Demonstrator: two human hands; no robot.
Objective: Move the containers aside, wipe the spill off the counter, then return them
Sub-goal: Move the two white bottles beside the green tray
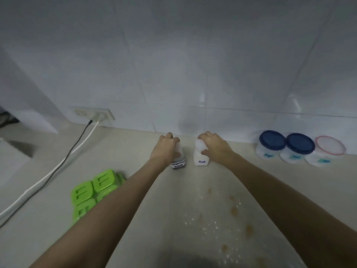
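Salt bottle point(200, 157), dark sauce bottle point(178, 161) upright; spill point(228, 215) nearer.

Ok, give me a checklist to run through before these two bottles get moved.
1. Left hand gripping the sauce bottle: ok, fingers wrap its top.
2. Right hand gripping the salt bottle: ok, closed over its top.
3. Bottles upright on the counter: ok, both stand by the wall.
4. Caps sealed: cannot tell, the hands cover them.
5. Spill free of containers: ok, the brown spots and droplets lie nearer the person, with nothing standing in them.
6. Room to set them aside: ok, bare counter lies between the bottles and the blue-lidded tubs; green lids sit on the left.
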